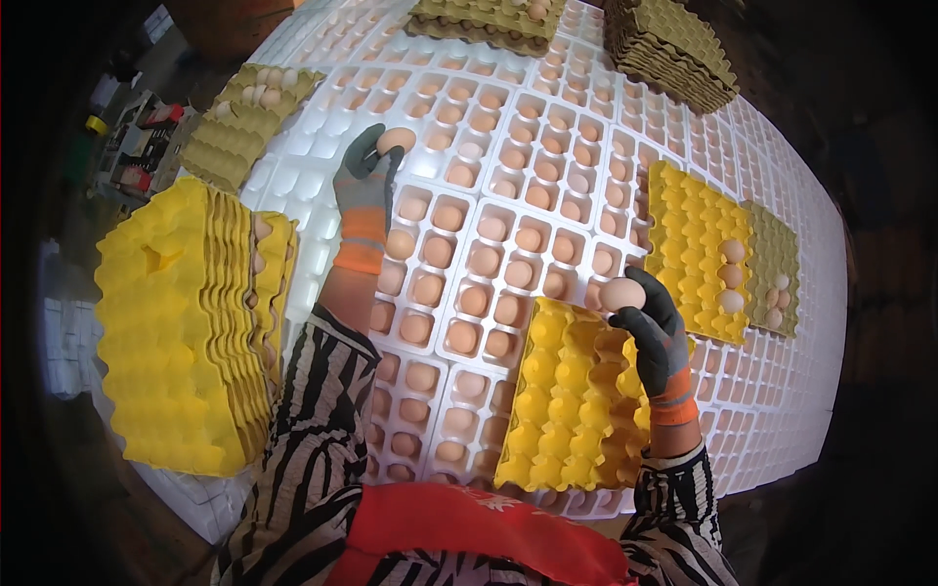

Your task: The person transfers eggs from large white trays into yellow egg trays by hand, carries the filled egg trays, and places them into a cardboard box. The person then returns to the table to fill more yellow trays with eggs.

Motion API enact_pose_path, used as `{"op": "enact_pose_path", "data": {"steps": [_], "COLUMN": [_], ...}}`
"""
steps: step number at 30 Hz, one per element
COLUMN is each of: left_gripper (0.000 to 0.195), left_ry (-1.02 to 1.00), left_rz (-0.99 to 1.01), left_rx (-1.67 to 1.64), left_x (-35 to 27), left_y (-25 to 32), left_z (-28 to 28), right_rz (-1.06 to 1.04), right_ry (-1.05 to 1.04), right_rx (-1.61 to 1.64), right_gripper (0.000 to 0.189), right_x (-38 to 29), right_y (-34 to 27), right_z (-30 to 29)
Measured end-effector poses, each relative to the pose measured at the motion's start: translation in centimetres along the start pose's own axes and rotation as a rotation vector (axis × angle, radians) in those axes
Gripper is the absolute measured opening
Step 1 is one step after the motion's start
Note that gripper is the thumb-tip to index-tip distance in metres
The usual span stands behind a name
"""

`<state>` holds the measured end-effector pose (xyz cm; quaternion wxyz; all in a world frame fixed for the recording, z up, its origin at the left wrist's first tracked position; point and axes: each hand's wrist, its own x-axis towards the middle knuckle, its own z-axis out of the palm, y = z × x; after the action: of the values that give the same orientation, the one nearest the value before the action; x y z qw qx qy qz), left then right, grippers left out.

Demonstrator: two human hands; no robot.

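Note:
My left hand, in a grey glove with an orange cuff, grips a brown egg between thumb and fingers. It is raised over white foam egg trays whose square pockets hold many brown eggs. Another egg, paler, is pinched in my gloved right hand. That hand hovers by the upper right corner of a yellow egg tray lying across the foam trays in front of me. No eggs show in this yellow tray, though my right hand and forearm cover part of it.
Left stands a tall stack of yellow trays; behind it, an olive pulp tray carries several eggs. Another yellow tray with three eggs lies right, beside an olive tray. An olive stack and a part-filled tray sit at the back.

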<state>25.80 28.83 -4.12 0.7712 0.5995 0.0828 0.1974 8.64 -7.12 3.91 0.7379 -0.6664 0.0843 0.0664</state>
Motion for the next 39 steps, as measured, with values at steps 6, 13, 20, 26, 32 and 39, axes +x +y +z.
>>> {"op": "enact_pose_path", "data": {"steps": [6,13,20,26,32,39], "left_gripper": [0.034,0.027,0.030,0.038,0.035,0.038], "left_ry": [-0.210,-0.057,0.008,0.103,0.225,0.235], "left_rz": [0.322,0.181,0.283,0.124,0.131,0.181], "left_rx": [0.919,0.495,0.435,0.040,-0.103,-0.079], "left_x": [2.6,1.7,-0.1,0.3,0.0,-0.1], "left_y": [-3.2,-4.3,-6.5,-7.4,-6.1,-6.8], "left_z": [2.0,0.3,0.2,-1.3,-1.7,-2.5], "right_rz": [-0.062,0.059,-0.147,-0.142,-0.377,-0.713], "right_ry": [-0.173,-0.155,-0.182,-0.298,-0.274,-0.281], "right_rx": [-0.033,-0.010,-0.092,-0.325,-0.494,-0.885], "right_gripper": [0.048,0.047,0.047,0.051,0.049,0.054], "right_x": [7.0,10.5,17.1,19.2,20.2,19.8], "right_y": [1.8,4.0,6.8,7.8,7.2,6.7], "right_z": [5.2,6.1,10.4,17.6,23.1,23.3]}}
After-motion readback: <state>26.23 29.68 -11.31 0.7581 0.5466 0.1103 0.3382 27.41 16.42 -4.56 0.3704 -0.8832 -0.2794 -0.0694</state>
